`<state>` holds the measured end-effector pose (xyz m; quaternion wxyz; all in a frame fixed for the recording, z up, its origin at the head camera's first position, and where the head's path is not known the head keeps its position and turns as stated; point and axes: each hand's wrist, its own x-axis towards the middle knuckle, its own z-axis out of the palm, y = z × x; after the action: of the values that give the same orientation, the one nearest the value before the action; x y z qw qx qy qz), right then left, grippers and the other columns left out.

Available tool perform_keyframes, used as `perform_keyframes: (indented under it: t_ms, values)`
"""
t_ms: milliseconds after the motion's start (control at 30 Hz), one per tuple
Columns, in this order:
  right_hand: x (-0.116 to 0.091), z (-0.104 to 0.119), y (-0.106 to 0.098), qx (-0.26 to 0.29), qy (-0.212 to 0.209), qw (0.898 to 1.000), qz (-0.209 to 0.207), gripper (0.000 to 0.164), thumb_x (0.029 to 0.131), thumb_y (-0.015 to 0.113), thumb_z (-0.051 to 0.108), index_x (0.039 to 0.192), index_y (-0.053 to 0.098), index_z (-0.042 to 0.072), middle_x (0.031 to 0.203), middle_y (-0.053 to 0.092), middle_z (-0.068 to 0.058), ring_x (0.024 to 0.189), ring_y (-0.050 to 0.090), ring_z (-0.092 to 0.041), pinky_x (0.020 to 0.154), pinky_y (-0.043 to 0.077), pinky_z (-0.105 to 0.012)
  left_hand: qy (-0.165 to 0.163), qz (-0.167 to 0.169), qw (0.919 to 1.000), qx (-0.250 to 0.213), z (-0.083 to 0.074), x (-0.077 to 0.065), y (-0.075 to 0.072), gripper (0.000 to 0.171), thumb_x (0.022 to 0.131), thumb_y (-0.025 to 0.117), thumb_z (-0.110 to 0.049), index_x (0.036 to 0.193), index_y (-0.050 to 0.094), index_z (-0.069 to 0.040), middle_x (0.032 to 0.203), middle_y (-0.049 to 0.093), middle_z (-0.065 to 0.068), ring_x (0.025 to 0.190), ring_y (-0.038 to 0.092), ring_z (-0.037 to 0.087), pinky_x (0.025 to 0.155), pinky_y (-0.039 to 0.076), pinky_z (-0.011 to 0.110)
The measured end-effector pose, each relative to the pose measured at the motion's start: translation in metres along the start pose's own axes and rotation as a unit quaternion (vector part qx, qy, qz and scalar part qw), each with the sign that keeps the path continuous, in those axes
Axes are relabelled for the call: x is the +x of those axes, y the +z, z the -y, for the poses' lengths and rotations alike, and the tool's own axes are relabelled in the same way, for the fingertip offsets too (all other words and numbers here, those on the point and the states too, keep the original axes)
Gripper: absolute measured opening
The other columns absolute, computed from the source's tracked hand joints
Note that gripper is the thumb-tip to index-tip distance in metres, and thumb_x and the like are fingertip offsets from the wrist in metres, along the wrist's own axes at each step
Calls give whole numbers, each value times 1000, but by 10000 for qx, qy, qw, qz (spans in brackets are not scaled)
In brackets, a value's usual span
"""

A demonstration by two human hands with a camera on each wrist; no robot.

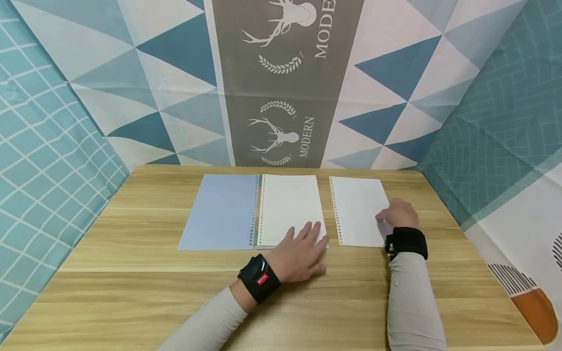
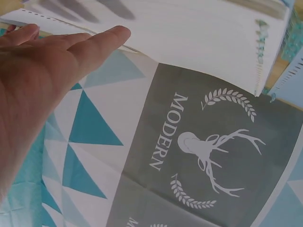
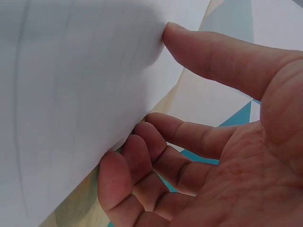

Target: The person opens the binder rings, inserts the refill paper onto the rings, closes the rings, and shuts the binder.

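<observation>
My left hand [image 1: 299,256] rests with spread, straight fingers on the lower right part of a stack of lined loose-leaf paper [image 1: 290,202]. In the left wrist view, its extended fingers [image 2: 102,45] lie beside the white pages [image 2: 199,35]. My right hand [image 1: 398,213] is at the right edge of a separate white loose-leaf sheet [image 1: 357,207]. Seen from the right wrist, the thumb [image 3: 213,54] presses on the face of the sheet [image 3: 71,94]. The other fingers [image 3: 116,177] curl at its edge, their tips partly hidden by the paper.
A pale blue punched cover [image 1: 221,209] lies left of the stack, its holes toward the stack. All the paper lies toward the back of the wooden table [image 1: 131,273]. Patterned cloth [image 1: 281,87] hangs behind the table and along both sides.
</observation>
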<state>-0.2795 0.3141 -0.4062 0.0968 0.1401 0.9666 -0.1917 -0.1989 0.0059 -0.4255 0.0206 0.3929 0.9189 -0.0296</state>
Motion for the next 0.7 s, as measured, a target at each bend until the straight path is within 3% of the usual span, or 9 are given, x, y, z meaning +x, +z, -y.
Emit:
perform_keyframes:
  t_ms: [333, 533, 700]
  values:
    - [8, -5, 3, 91, 64, 9999, 2, 46, 87, 72, 23, 108, 61, -17, 104, 62, -30, 82, 55, -33, 65, 49, -37, -12, 85, 9997, 234, -4, 1, 6, 72, 101, 45, -63, 159, 33, -21, 167, 29, 14, 153, 34, 31, 115, 40, 58]
    - [6, -3, 1, 325, 245, 9992, 55, 65, 88, 72, 24, 126, 48, -23, 120, 55, -41, 99, 56, -43, 82, 52, -52, -14, 112, 9995, 305, -4, 2, 8, 73, 101, 44, -64, 159, 33, -21, 167, 29, 14, 154, 33, 31, 115, 39, 59]
    - [8, -6, 2, 320, 149, 9994, 47, 69, 88, 72, 25, 128, 45, -23, 120, 53, -42, 108, 49, -52, 96, 42, -61, -3, 117, 9994, 331, -4, 2, 8, 73, 101, 43, -64, 159, 32, -20, 167, 30, 14, 154, 33, 31, 116, 39, 59]
